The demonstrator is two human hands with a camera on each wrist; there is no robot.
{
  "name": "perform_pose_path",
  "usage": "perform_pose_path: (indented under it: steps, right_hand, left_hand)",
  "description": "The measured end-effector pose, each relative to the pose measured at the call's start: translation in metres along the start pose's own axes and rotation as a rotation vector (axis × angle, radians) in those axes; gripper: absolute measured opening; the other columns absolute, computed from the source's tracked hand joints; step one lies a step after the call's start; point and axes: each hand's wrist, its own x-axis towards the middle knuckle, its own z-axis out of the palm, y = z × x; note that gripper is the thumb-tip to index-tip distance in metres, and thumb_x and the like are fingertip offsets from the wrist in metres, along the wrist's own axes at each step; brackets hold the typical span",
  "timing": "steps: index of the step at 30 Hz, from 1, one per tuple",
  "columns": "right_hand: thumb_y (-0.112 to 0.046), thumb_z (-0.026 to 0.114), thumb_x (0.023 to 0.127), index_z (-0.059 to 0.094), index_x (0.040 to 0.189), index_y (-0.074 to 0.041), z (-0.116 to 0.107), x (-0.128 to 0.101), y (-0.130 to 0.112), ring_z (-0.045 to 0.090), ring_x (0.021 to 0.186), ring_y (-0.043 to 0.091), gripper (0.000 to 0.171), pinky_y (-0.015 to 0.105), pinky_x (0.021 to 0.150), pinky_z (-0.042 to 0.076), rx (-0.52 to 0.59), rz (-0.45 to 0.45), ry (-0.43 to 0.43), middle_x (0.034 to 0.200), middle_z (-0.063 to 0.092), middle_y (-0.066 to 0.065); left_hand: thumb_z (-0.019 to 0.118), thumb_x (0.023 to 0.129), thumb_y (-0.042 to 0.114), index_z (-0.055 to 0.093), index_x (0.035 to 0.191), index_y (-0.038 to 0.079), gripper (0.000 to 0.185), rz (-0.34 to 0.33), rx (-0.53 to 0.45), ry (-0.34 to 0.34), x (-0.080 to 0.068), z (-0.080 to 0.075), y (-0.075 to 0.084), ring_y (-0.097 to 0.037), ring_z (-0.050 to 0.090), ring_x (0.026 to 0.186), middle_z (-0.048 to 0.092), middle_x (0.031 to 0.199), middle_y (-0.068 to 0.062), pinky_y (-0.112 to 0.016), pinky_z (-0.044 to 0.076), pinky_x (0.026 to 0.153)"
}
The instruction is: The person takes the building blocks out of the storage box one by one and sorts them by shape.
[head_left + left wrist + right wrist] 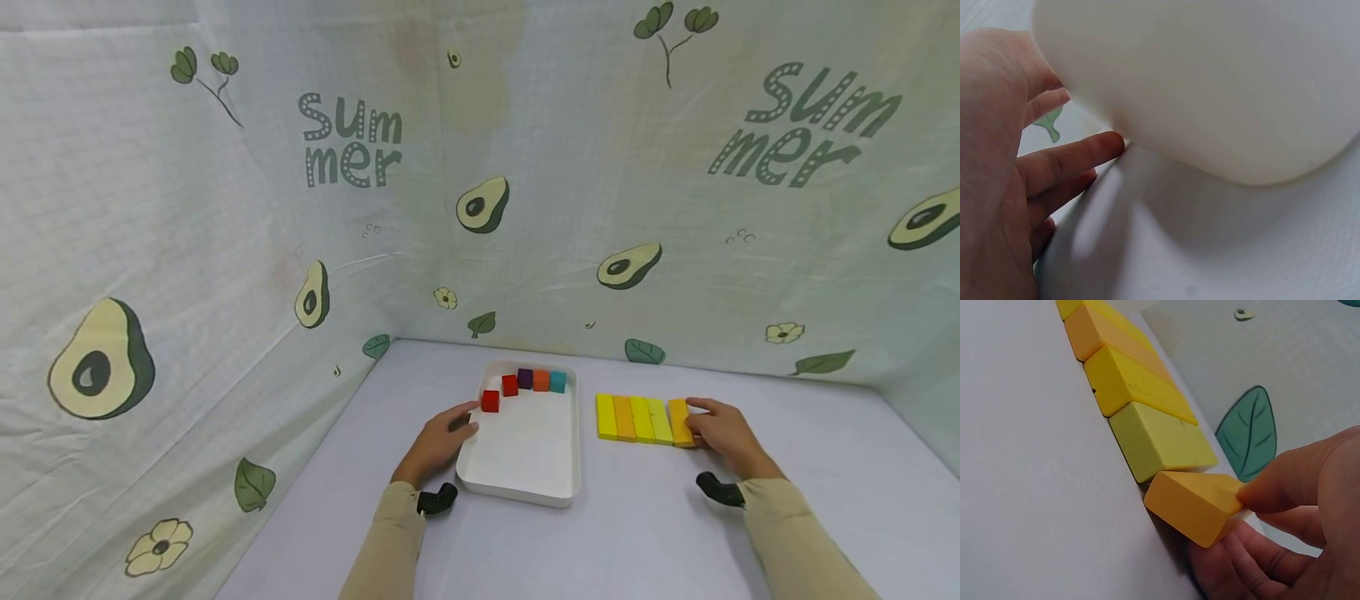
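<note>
Right grip [722, 429]: thumb and fingers pinching the orange block [680, 422] at the right end of the row of long blocks [643, 418], lower right of centre in the head view. In the right wrist view the orange block [1196, 505] sits slightly tilted, one corner lifted, just beside the pale green block [1159, 441]; I can't tell whether they touch.

Left grip [442, 437]: fingers loosely extended, holding nothing, resting against the left outer wall of the white tray [525, 487]; the left wrist view shows a fingertip [1110, 145] touching the tray wall [1222, 94].

Progress, my read: five long yellow/orange blocks lie side by side on the desk [660, 533], the last one not quite squared up. Five small cubes line the tray's far edge, centre frame: red cube [491, 401], second red cube [510, 385], purple cube [525, 378], orange cube [541, 380], teal cube [557, 382]. The first red cube sits nearer than the others. Both rows look nearly done; left is seating the end pieces.
</note>
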Motion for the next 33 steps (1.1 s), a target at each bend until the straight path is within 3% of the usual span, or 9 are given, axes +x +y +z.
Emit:
perform_pose_path:
  steps: [8, 15, 23, 30, 33]
  right_hand:
    - [-0.018, 0.052, 0.097, 0.036, 0.149, 0.008, 0.0015, -0.0001, 0.0006, 0.054, 0.105, 0.034, 0.061, 0.020, 0.067, 0.050, -0.047, -0.027, 0.006, 0.144, 0.038, 0.037]
    - [-0.021, 0.053, 0.098, 0.039, 0.147, 0.009, 0.0033, -0.0014, -0.0001, 0.054, 0.109, 0.037, 0.059, 0.029, 0.076, 0.056, -0.072, -0.019, 0.006, 0.145, 0.037, 0.037]
    - [-0.021, 0.053, 0.097, 0.043, 0.142, 0.011, 0.0064, -0.0050, -0.0005, 0.056, 0.097, 0.031, 0.056, 0.024, 0.065, 0.053, -0.100, -0.008, 0.043, 0.137, 0.043, 0.036]
    - [-0.020, 0.053, 0.096, 0.047, 0.139, 0.011, 0.0081, -0.0067, -0.0033, 0.057, 0.079, 0.025, 0.053, 0.029, 0.062, 0.051, -0.154, 0.017, 0.086, 0.120, 0.054, 0.029]
    - [-0.020, 0.052, 0.095, 0.047, 0.139, 0.010, 0.0090, -0.0072, -0.0036, 0.057, 0.078, 0.024, 0.053, 0.028, 0.062, 0.051, -0.159, 0.013, 0.101, 0.121, 0.054, 0.030]
  left_hand:
    - [0.064, 0.095, 0.048, 0.054, 0.143, 0.041, 0.050, -0.003, -0.007, -0.004, 0.0003, 0.0008, -0.0003, -0.034, 0.039, 0.140, 0.052, 0.147, -0.005, -0.066, 0.030, 0.110]
    - [0.064, 0.095, 0.049, 0.054, 0.143, 0.041, 0.050, 0.006, -0.003, -0.001, 0.0012, 0.0001, -0.0013, -0.034, 0.039, 0.140, 0.053, 0.146, -0.005, -0.067, 0.030, 0.110]
    - [0.064, 0.095, 0.049, 0.054, 0.143, 0.042, 0.050, 0.008, -0.001, -0.002, 0.0019, 0.0007, -0.0015, -0.034, 0.039, 0.140, 0.053, 0.146, -0.004, -0.067, 0.030, 0.110]
    - [0.063, 0.095, 0.048, 0.053, 0.144, 0.040, 0.050, 0.008, 0.011, -0.009, 0.0006, 0.0007, -0.0018, -0.034, 0.039, 0.140, 0.053, 0.146, -0.005, -0.067, 0.029, 0.110]
    - [0.063, 0.096, 0.048, 0.053, 0.144, 0.041, 0.050, 0.014, 0.013, -0.010, 0.0006, -0.0001, -0.0026, -0.034, 0.039, 0.140, 0.053, 0.146, -0.005, -0.067, 0.029, 0.110]
